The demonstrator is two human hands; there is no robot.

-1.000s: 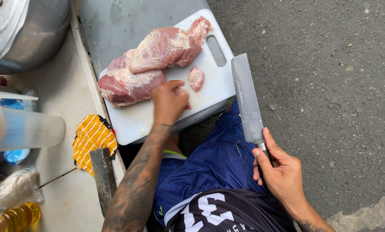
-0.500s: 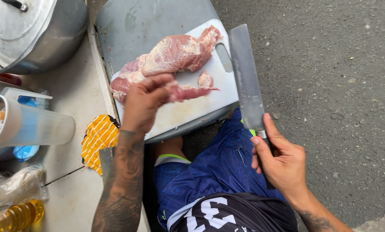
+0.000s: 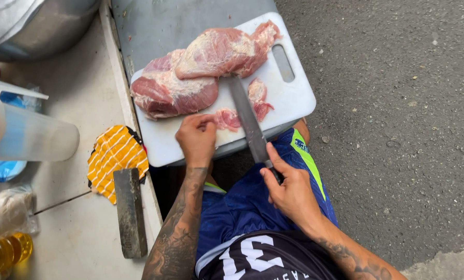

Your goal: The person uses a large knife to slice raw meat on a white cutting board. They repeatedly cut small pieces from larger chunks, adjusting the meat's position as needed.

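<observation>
A white cutting board (image 3: pixel 289 98) lies on a grey metal surface in front of me. Two big slabs of raw pink meat (image 3: pixel 190 78) rest on its far half, and small trimmed pieces (image 3: pixel 257 96) lie nearer. My left hand (image 3: pixel 197 137) pinches a thin strip of meat (image 3: pixel 226 119) against the board. My right hand (image 3: pixel 289 189) grips the handle of a cleaver (image 3: pixel 247 122), whose blade lies across the board between the strip and the small pieces, tip against the large slab.
A large metal pot (image 3: pixel 35 26) stands at the top left. A clear plastic jug (image 3: pixel 24 137), a yellow striped cloth (image 3: pixel 115 155), a sharpening block (image 3: pixel 130 210) and a bottle of oil (image 3: pixel 4 254) sit on the pale counter. Asphalt ground (image 3: pixel 398 129) lies to the right.
The cleaver has come down from beside the board onto it. My left hand has pulled back toward the near edge and now holds a thin strip down.
</observation>
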